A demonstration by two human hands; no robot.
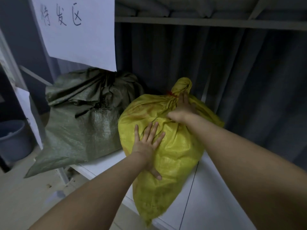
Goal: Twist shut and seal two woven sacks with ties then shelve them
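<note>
Head view: 2 woven sacks on 1 white shelf, both hands on the yellow one.
Yellow sack [174, 146] lies on white shelf [216, 188], neck twisted and bound with red tie [171, 93], lower end overhanging the front edge. Left hand [147, 143] flat on its side, fingers spread. Right hand [182, 110] pressed below the neck, fingers outstretched. Green sack [79, 117] just beside it, under paper sign [74, 30]. Blue bucket [13, 138] on floor.
</note>
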